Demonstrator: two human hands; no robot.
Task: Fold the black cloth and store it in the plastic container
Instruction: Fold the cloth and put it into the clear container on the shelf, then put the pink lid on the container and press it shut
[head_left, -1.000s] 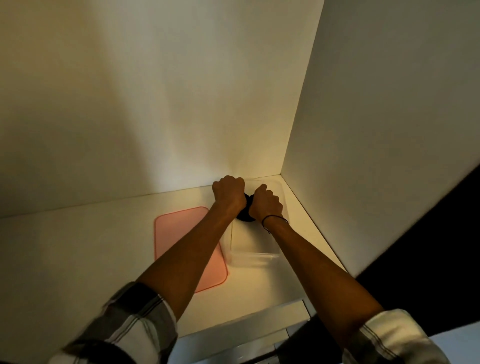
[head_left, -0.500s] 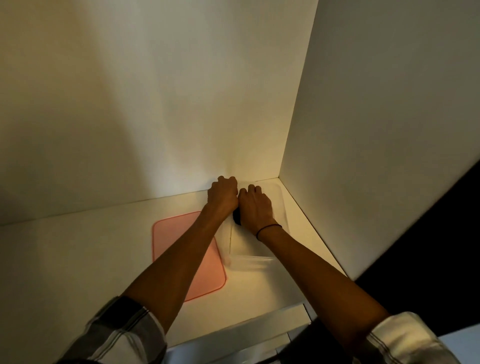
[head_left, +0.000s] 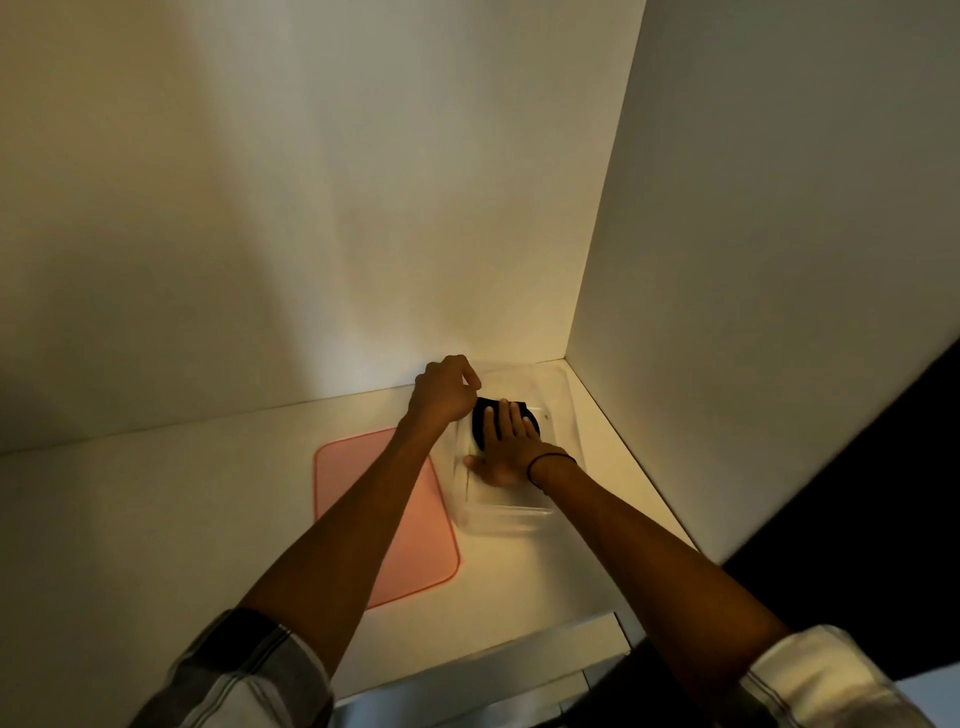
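Two bare hands reach into the far right corner of a white shelf (head_left: 156, 519), where a clear plastic container (head_left: 563, 410) stands against the back wall and close to the side wall. Inside the container lies the black cloth (head_left: 480, 423), bundled small toward the container's far left part. On it rests the right hand (head_left: 511, 447), palm down with fingers spread flat on the fabric and gripping nothing; a thin dark band (head_left: 550, 462) circles that wrist. At the container's far left rim is the left hand (head_left: 444, 392), curled into a loose fist just beside the cloth; whether it pinches the cloth or the rim cannot be told. Left of the container, flat on the shelf and touching or nearly touching its side, lies a pink lid (head_left: 374, 519), partly hidden under the left forearm. Rolled plaid sleeves (head_left: 239, 670) show nearest the camera.
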